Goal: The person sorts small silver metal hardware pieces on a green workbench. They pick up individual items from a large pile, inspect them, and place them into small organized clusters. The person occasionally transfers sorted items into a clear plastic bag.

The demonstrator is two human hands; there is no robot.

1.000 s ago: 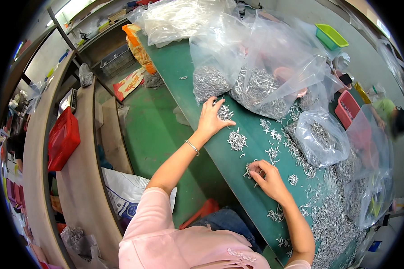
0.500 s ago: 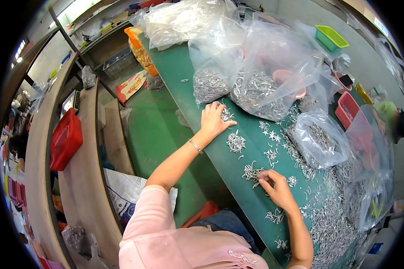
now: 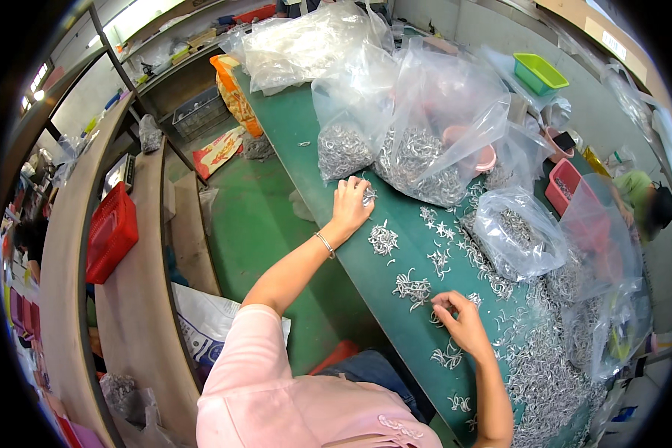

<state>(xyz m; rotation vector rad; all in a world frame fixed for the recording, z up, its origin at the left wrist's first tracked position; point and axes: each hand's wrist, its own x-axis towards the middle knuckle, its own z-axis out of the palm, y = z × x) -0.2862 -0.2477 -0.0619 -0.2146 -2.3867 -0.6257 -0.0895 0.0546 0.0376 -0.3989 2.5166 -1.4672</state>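
Small curved silver metal pieces lie in little piles on the green table point(image 3: 355, 261). At the table's left edge my left hand point(image 3: 351, 203) is closed round a clump of the curved metal pieces point(image 3: 369, 196), beside the filled plastic bags. Toward me lies a loose pile point(image 3: 383, 240), and nearer still a wider pile point(image 3: 411, 289). Just right of that one is my right hand point(image 3: 459, 319), its fingers curled together close to the table. A few pieces show under its fingertips; whether it holds any is hidden.
Clear bags of metal pieces point(image 3: 418, 160) stand beyond my left hand. An open bag point(image 3: 519, 228) sits at right, above a large loose heap point(image 3: 549, 381). A green basket point(image 3: 541, 72) and pink basket point(image 3: 564, 183) stand farther back. Wooden shelves hold a red basket point(image 3: 112, 233) at left.
My left hand's fingers have drawn together round the clump, which was spread beside them. My right hand has come off the wider pile, a little toward me. The view has shifted slightly.
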